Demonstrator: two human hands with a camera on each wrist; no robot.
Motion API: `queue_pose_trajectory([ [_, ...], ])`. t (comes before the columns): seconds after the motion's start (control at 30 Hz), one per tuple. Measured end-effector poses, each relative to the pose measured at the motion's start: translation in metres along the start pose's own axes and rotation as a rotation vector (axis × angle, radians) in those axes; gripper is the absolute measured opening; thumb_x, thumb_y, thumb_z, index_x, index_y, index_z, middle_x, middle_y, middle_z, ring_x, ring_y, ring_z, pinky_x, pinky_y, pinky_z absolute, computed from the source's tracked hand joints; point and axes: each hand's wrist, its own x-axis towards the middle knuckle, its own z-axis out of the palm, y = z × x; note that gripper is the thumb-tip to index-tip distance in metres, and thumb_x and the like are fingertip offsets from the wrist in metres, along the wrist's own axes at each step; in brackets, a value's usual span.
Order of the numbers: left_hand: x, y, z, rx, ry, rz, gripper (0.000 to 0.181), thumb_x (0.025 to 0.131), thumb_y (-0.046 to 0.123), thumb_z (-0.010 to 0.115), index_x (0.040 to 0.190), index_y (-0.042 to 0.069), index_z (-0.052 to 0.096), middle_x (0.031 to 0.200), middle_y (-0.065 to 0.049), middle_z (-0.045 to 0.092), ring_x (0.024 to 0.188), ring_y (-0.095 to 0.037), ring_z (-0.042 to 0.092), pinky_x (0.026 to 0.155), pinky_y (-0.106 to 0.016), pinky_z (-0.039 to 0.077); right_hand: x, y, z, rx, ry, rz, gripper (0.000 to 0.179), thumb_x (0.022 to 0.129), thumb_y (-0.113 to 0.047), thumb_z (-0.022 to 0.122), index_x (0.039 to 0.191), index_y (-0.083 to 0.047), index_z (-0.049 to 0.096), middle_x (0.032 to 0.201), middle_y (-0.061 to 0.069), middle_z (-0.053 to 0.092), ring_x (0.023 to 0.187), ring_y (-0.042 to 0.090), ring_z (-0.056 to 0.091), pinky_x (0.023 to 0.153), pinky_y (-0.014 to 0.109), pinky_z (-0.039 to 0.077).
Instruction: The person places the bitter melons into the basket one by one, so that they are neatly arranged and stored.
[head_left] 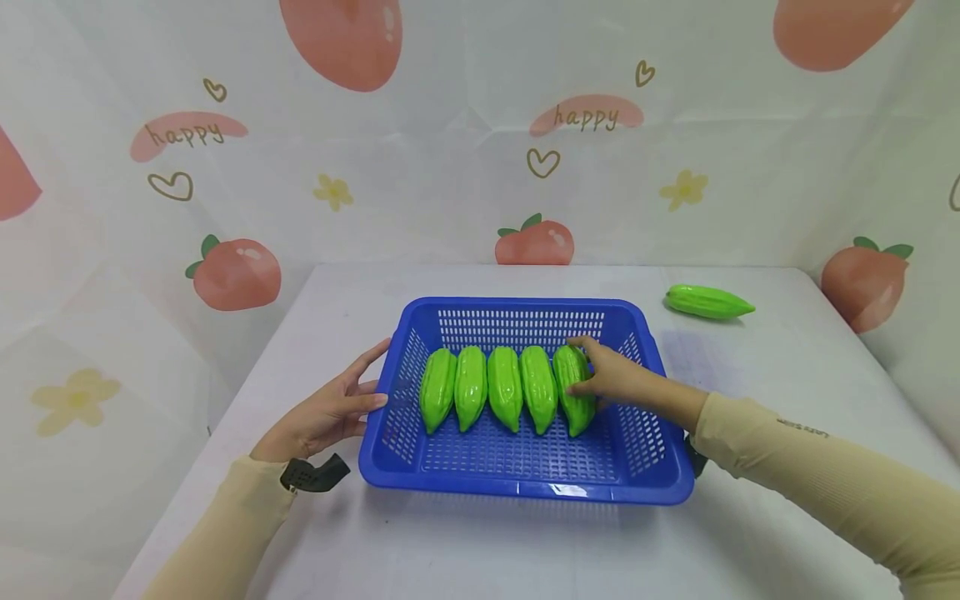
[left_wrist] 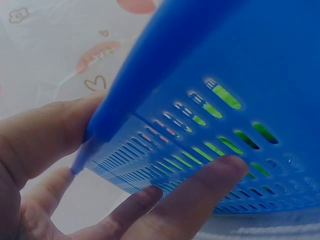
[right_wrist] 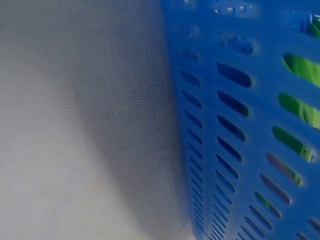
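Observation:
My right hand (head_left: 611,375) reaches into the blue plastic basket (head_left: 525,490) and grips the rightmost green bitter melon (head_left: 572,400), thumb on the near part and fingers over its far end. Beside it several similar bitter melons (head_left: 505,387) lie in a row on the basket floor, pointed ends toward me. My left hand (head_left: 337,408) holds the basket's left rim. In the left wrist view, its thumb reaches over the rim (left_wrist: 130,75) and its fingers (left_wrist: 200,195) spread below along the slotted wall. Only the basket's outer wall (right_wrist: 240,125) shows in the right wrist view; my right hand is mostly hidden there.
Another green bitter melon (head_left: 708,302) lies on the white table (head_left: 750,367) at the back right, outside the basket. Behind the table hangs a white cloth (head_left: 442,183) printed with peaches, hearts and flowers.

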Motion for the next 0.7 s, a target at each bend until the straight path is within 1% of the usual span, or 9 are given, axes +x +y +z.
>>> queue_pose_trajectory([
  [0.17, -0.0001, -0.0001, 0.0005, -0.005, 0.003, -0.001, 0.084, 0.096, 0.008, 0.058, 0.153, 0.045, 0.008, 0.146, -0.022, 0.041, 0.105, -0.032, 0.067, 0.088, -0.052, 0.054, -0.0001, 0.0023, -0.0015, 0.021, -0.009, 0.002, 0.076, 0.086, -0.004, 0.069, 0.145, 0.004, 0.021, 0.129, 0.036, 0.040, 0.108, 0.047, 0.057, 0.065, 0.038, 0.061],
  [0.3, 0.0001, 0.0003, 0.0011, -0.005, 0.009, -0.004, 0.085, 0.095, 0.008, 0.059, 0.152, 0.046, 0.008, 0.148, -0.022, 0.040, 0.106, -0.032, 0.067, 0.089, -0.051, 0.054, -0.0019, 0.0039, -0.0027, 0.027, -0.025, -0.023, 0.077, 0.087, -0.008, 0.070, 0.144, 0.005, 0.020, 0.128, 0.038, 0.039, 0.106, 0.047, 0.058, 0.065, 0.038, 0.061],
  [0.4, 0.0002, 0.0004, 0.0016, -0.001, 0.017, -0.007, 0.086, 0.094, 0.008, 0.060, 0.152, 0.046, 0.008, 0.149, -0.022, 0.039, 0.107, -0.031, 0.066, 0.089, -0.051, 0.054, -0.0039, 0.0011, -0.0020, 0.039, -0.024, -0.011, 0.076, 0.088, -0.007, 0.069, 0.145, 0.004, 0.020, 0.130, 0.038, 0.039, 0.108, 0.047, 0.058, 0.067, 0.038, 0.061],
  [0.47, 0.0001, 0.0004, 0.0019, 0.001, 0.022, -0.007, 0.087, 0.094, 0.008, 0.060, 0.152, 0.046, 0.009, 0.148, -0.022, 0.039, 0.107, -0.031, 0.066, 0.089, -0.051, 0.054, -0.0046, -0.0016, -0.0005, 0.038, -0.019, 0.015, 0.075, 0.089, -0.005, 0.067, 0.146, 0.004, 0.020, 0.133, 0.037, 0.039, 0.112, 0.048, 0.056, 0.069, 0.040, 0.061],
  [0.57, 0.0000, 0.0005, 0.0020, 0.002, 0.024, -0.008, 0.087, 0.094, 0.008, 0.061, 0.152, 0.046, 0.009, 0.147, -0.021, 0.041, 0.106, -0.031, 0.067, 0.088, -0.050, 0.054, -0.0031, -0.0014, 0.0011, 0.011, -0.015, 0.037, 0.072, 0.091, -0.006, 0.064, 0.147, 0.003, 0.021, 0.136, 0.038, 0.038, 0.115, 0.049, 0.054, 0.071, 0.041, 0.061],
  [0.7, -0.0004, 0.0008, 0.0018, -0.004, 0.018, -0.007, 0.086, 0.094, 0.007, 0.060, 0.152, 0.046, 0.009, 0.146, -0.021, 0.042, 0.105, -0.030, 0.067, 0.088, -0.050, 0.054, -0.0011, 0.0005, 0.0012, -0.035, -0.025, 0.044, 0.070, 0.093, -0.008, 0.063, 0.148, 0.003, 0.021, 0.139, 0.039, 0.037, 0.120, 0.050, 0.051, 0.073, 0.041, 0.061],
])
